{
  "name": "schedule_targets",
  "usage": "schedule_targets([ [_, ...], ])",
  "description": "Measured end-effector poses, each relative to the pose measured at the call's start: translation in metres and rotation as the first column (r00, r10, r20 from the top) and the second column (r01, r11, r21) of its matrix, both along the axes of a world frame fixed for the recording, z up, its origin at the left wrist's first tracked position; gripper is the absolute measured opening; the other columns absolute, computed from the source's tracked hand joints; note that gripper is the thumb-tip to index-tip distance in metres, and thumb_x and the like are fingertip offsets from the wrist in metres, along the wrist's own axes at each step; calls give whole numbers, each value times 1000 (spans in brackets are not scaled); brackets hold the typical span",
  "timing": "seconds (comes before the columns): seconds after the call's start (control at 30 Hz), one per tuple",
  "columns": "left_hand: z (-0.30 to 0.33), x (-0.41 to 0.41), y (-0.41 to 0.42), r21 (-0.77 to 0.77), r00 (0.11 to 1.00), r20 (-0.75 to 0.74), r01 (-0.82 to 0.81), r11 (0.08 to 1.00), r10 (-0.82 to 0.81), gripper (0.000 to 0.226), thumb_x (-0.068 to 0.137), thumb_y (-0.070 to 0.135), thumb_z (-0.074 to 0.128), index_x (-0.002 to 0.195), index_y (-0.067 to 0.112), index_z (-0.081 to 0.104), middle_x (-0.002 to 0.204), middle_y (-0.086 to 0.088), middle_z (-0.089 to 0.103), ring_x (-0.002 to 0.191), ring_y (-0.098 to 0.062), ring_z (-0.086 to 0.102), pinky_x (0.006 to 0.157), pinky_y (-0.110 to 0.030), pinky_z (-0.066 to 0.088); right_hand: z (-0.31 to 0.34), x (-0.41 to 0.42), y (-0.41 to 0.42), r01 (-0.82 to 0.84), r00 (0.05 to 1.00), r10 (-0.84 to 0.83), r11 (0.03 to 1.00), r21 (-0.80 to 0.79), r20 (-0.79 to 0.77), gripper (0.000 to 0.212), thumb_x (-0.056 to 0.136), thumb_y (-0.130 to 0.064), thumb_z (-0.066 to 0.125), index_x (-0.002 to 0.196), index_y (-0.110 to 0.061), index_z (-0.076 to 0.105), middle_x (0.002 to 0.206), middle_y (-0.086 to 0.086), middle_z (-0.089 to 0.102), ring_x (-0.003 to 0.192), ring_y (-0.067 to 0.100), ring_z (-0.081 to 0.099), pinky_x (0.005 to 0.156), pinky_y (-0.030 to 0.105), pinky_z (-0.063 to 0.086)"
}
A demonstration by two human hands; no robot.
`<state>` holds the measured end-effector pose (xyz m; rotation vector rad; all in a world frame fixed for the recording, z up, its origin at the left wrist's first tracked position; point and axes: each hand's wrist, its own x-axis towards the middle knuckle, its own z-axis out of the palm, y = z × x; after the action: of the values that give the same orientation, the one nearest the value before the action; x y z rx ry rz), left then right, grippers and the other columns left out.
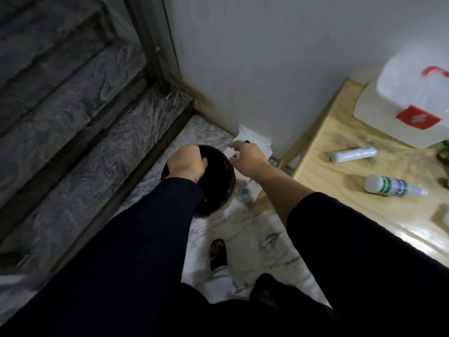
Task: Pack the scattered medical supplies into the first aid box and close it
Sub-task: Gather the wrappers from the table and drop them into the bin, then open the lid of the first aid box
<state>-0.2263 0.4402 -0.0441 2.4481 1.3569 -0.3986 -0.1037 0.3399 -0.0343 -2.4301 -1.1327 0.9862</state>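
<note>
Both hands we see down by the black bin [213,181] on the floor, left hand [187,164] with its grip closed on the rim, right hand [247,154] loosely open just beside it, while the first aid box [398,110] stands well apart on the wooden surface [340,198].

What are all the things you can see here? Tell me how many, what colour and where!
first aid box: 1, white with red label, on the wooden table, far right
wooden table: 1, light wood, right side
bandage roll: 1, white, lying on the table
bottle: 1, white with green stripes, lying on the table
bin: 1, black, on the floor by the wall
stairs: grey marble, left
left hand: at the bin's rim
right hand: above the floor beside the bin, fingers pinching something small
</note>
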Motion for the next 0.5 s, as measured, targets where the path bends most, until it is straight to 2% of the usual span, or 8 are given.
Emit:
schedule_targets([
  [0.13,31,38,-1,39,985,40,167,985,-168,39,94,38,55,124,14,60,123,-10,63,111,-32,61,74,-36,48,32,29,-15,-1,989,-3,1000,25,149,41,94,-18,53,135,-18,50,126,14,63,108,31,63,94,38,51],
  [0.23,61,76,-15,90,931,136,328,940,-338,44,92,36,57,130,15,55,131,-8,57,119,-31,56,87,-39,49,56,58,-37,37,970,-47,998,46,240,41,94,-18,53,134,-19,50,138,8,55,123,28,54,101,38,47],
  [0.3,80,110,-33,152,871,154,446,882,-467,44,93,35,57,132,15,54,132,-6,56,119,-29,56,86,-39,49,74,82,-64,107,944,-125,991,76,306,41,93,-18,54,134,-20,50,141,6,52,127,27,51,103,39,46],
  [0.37,91,129,-38,166,843,139,498,851,-520,46,93,34,56,134,15,51,134,-5,54,120,-29,55,86,-40,49,84,94,-75,114,927,-139,989,89,349,42,93,-19,55,134,-19,50,142,6,51,128,27,50,104,39,45],
  [0.5,109,188,-74,220,734,164,624,749,-660,51,92,34,58,138,15,47,136,-4,51,119,-29,54,88,-42,52,106,135,-132,251,851,-284,959,132,441,43,90,-15,56,132,-18,53,141,6,51,129,27,48,105,40,44],
])
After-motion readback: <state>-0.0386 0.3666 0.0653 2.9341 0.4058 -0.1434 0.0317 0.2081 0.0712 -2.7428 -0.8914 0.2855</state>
